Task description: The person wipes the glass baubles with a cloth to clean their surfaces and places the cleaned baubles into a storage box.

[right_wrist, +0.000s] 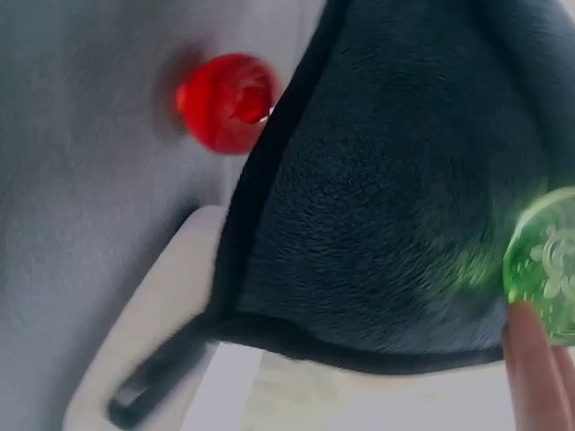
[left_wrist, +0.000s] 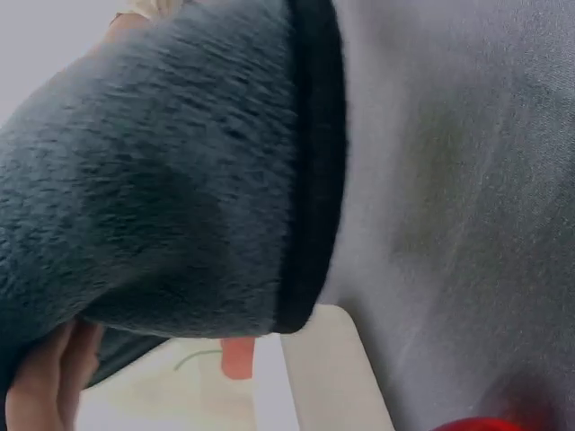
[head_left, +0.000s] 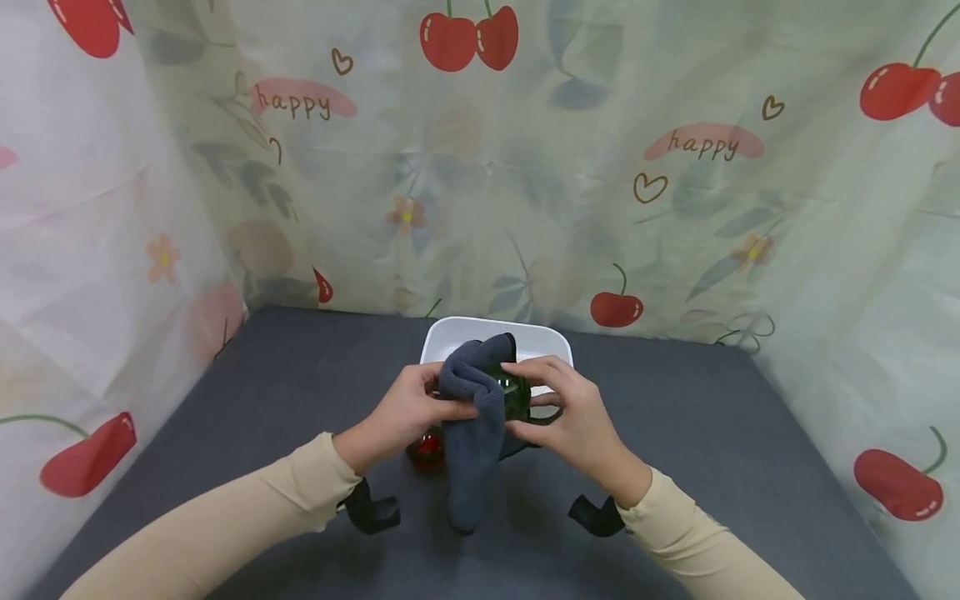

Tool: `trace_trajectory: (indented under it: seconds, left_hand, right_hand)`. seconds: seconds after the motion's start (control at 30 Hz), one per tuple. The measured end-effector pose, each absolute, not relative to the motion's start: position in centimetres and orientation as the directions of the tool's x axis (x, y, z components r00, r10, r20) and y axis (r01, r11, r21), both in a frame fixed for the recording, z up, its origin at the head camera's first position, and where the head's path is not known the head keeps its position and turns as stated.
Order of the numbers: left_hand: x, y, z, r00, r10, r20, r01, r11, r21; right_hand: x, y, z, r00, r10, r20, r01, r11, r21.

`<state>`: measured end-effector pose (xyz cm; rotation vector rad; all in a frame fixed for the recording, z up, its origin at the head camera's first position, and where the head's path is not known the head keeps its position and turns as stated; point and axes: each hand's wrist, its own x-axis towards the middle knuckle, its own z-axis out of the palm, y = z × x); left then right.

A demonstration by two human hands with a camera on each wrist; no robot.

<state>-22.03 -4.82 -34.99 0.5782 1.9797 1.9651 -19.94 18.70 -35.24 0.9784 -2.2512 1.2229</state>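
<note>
Green see-through mug with a looped handle (head_left: 517,395), apparently glass, is held up off the table in front of the person, between both hands. The right hand (head_left: 567,402) grips it from the right, fingers on the upper part and thumb lower down, spread as wide as the mug's body. In the right wrist view a raised pattern shows on the mug's round face, with fingertips against its edge.

A thick, plush, blue-grey cloth with black edging (head_left: 476,442) covers the mug's left side; whether any of it goes inside the mug cannot be told. The left hand (head_left: 401,414) pinches the bunched cloth between thumb and fingers, and one long fold hangs down toward the table. A black loop (right_wrist: 154,377) sticks out from one corner of the cloth.

Behind the hands, a white rectangular tray with rounded corners (head_left: 557,340) rests on the dark grey tabletop (head_left: 675,450). A glossy red rounded object (head_left: 427,448) sits on the tabletop near the tray, partly hidden by the left hand and the cloth. Pale curtain fabric printed with cherries, hearts and flowers (head_left: 480,225) surrounds the table.
</note>
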Motion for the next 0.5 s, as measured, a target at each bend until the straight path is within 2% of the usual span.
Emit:
trace_trajectory:
  seconds: [0.1,0.2,0.27,0.37,0.43,0.5]
  left_hand:
    - [-22.1,-5.0,-34.9,-0.882,0.465,0.072,0.061,-0.038,0.997]
    - [-22.2,-5.0,-34.8,-0.872,0.485,0.068,0.045,-0.061,0.997]
    - [-22.3,-4.9,-34.7,-0.858,0.509,0.067,0.041,-0.062,0.997]
    - [-22.2,-4.7,-34.8,-0.848,0.526,0.057,0.036,-0.05,0.998]
    - [-22.1,-4.7,-34.9,-0.85,0.524,0.046,0.03,-0.04,0.999]
    - [-22.0,-4.6,-35.0,-0.851,0.524,0.032,0.019,-0.03,0.999]
  right_hand:
    - [-20.0,19.1,-35.2,-0.739,-0.378,0.558,-0.66,0.24,-0.712]
    - [-20.1,19.3,-35.0,-0.761,-0.388,0.52,-0.624,0.218,-0.75]
    - [-20.0,19.3,-34.7,-0.722,-0.425,0.546,-0.684,0.319,-0.656]
    - [-20.1,19.2,-34.1,-0.63,-0.497,0.597,-0.77,0.502,-0.395]
    - [-20.1,19.0,-33.8,-0.574,-0.545,0.611,-0.794,0.553,-0.253]
    - [-20.1,18.9,-33.7,-0.552,-0.567,0.611,-0.805,0.555,-0.212]
